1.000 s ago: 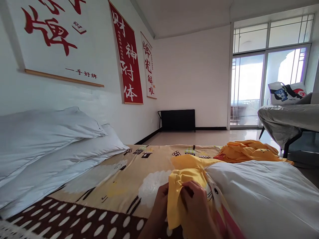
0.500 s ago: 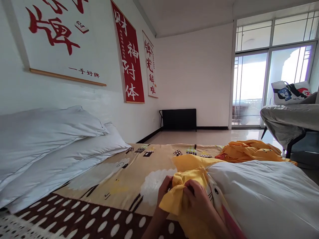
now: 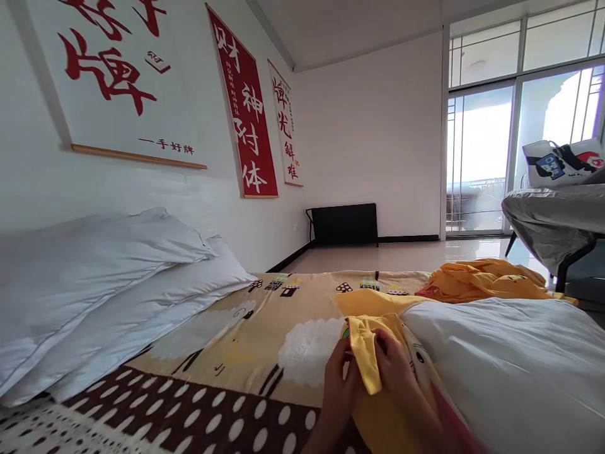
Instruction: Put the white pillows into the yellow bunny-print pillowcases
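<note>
Sheep-print blanket [image 3: 231, 350] underneath, white wall [image 3: 373, 139] behind. Yellow cloth [image 3: 378, 419] just left of the big white pillow [image 3: 510, 372], touching its near-left edge. Folded flap [image 3: 365, 359] of it sits between the hands, long axis slanting toward the wearer. Right hand [image 3: 396, 362] is the nearer one to the big white pillow; left hand [image 3: 337, 373] on the flap's other side. Both pinched narrow on the yellow cloth, fingertips partly hidden. Orange cloth [image 3: 486, 282] bunched just beyond the big white pillow; stacked pillows [image 3: 113, 265] well apart, left of it.
</note>
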